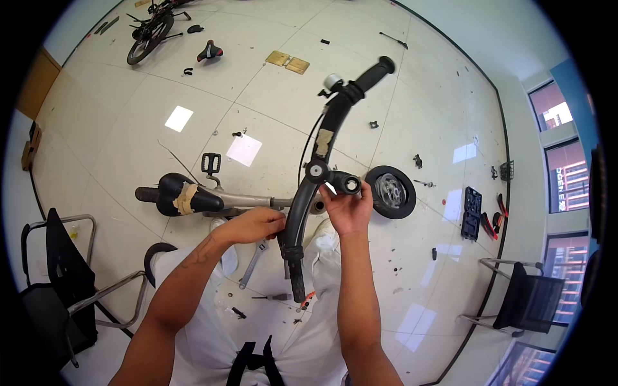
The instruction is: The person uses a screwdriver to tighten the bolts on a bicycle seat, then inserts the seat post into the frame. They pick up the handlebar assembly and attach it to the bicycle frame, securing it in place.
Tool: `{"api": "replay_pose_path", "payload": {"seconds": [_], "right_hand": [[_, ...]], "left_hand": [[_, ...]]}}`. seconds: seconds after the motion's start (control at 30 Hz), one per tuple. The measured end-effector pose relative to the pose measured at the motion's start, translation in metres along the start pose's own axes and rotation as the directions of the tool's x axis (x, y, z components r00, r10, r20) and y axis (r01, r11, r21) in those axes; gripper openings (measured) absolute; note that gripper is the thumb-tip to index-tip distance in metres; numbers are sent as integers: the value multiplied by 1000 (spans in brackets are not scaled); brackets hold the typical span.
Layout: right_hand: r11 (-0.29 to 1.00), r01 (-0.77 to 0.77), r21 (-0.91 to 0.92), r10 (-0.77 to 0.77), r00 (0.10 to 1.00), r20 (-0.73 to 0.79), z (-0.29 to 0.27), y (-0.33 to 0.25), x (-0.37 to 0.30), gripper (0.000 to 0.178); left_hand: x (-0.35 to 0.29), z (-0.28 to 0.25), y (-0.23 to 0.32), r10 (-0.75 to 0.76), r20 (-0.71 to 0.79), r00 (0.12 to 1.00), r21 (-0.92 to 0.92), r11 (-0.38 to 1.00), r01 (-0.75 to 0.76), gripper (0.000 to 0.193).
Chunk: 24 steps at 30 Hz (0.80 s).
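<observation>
A black bicycle handlebar (pixel 300 206) stands above the grey bike frame (pixel 251 201), turned so one end points away and the other toward me. It carries a bell (pixel 333 82), a far rubber grip (pixel 374 75) and a patch of torn tape. My left hand (pixel 254 225) is closed at the bar's near half, its fingertips partly hidden behind it. My right hand (pixel 349 211) has its thumb and fingers around the underside of a short black cylindrical part (pixel 346 184) beside the bar's middle. The torn black saddle (pixel 187 195) lies left of my left hand.
A loose wheel (pixel 390 192) lies to the right. A wrench (pixel 253 265) and a screwdriver (pixel 275 297) are near my legs. Farther right are a tool case (pixel 472 212) and red-handled tools (pixel 492 222). Chairs stand at both sides; another bike (pixel 151 35) lies far left.
</observation>
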State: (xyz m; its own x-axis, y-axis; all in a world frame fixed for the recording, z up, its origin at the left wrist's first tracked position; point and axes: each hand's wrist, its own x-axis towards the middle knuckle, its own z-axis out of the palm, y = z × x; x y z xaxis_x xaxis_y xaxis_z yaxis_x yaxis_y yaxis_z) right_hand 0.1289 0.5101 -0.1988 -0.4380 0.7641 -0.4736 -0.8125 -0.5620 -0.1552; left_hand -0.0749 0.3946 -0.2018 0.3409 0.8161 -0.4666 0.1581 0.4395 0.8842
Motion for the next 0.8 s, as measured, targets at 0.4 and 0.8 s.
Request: {"api": "replay_pose_path", "payload": {"seconds": [0.4, 0.8], "right_hand": [[996, 84, -28, -85, 995, -60, -20, -38, 1, 30], [948, -187, -256, 199, 980, 20, -9, -4, -1, 51]], "left_hand": [[6, 11, -1, 129, 63, 990, 226, 964, -140, 31], [-7, -46, 27, 717, -617, 325, 699, 689, -194, 75]]}}
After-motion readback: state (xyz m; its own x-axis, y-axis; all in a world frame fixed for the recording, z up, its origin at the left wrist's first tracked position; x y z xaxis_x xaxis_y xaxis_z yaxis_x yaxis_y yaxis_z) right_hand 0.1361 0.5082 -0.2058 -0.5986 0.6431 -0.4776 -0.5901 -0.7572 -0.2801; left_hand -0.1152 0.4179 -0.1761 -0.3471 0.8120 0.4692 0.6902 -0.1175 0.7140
